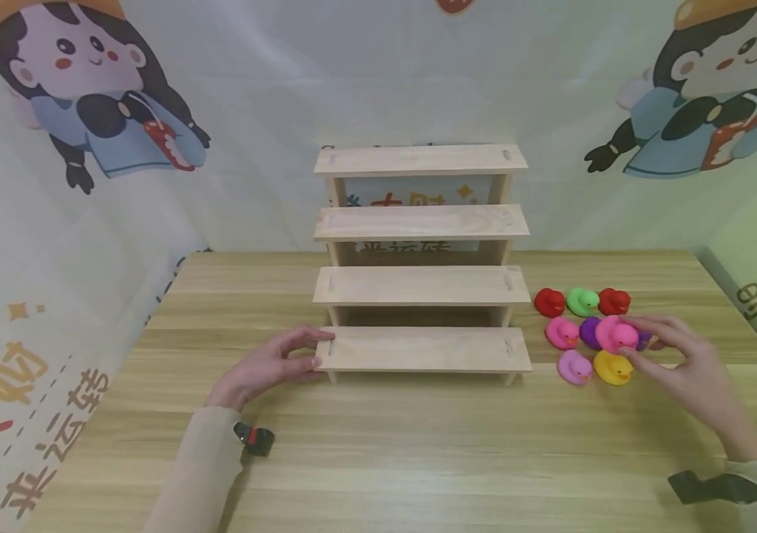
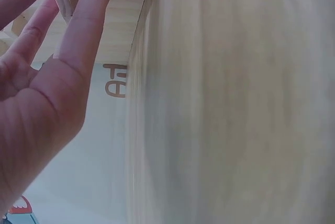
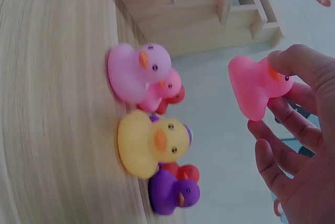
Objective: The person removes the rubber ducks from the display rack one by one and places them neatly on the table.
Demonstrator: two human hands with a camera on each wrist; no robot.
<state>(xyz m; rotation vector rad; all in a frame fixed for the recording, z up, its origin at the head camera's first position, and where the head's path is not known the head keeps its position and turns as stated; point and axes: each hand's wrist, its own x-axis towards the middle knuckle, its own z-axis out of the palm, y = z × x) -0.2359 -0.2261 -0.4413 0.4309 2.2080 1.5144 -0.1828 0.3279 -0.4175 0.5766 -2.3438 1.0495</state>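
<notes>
My right hand (image 1: 691,363) pinches a hot-pink rubber duck (image 1: 616,335) between thumb and fingers. In the right wrist view that pink duck (image 3: 256,85) is raised off the table, apart from the others. Below and around it sit a yellow duck (image 1: 613,368), a lilac duck (image 1: 575,367), another pink duck (image 1: 562,333), purple ducks partly hidden, two red ducks and a green duck (image 1: 581,302). My left hand (image 1: 278,363) grips the left end of the lowest step of a wooden tiered shelf (image 1: 425,349), thumb and fingers at its edge; the left wrist view shows its fingers (image 2: 84,35) there.
The shelf's upper steps (image 1: 421,222) rise toward the back of the wood-grain table (image 1: 378,459). A printed cloth (image 1: 265,89) with cartoon figures hangs behind and at both sides. The ducks stand to the right of the shelf.
</notes>
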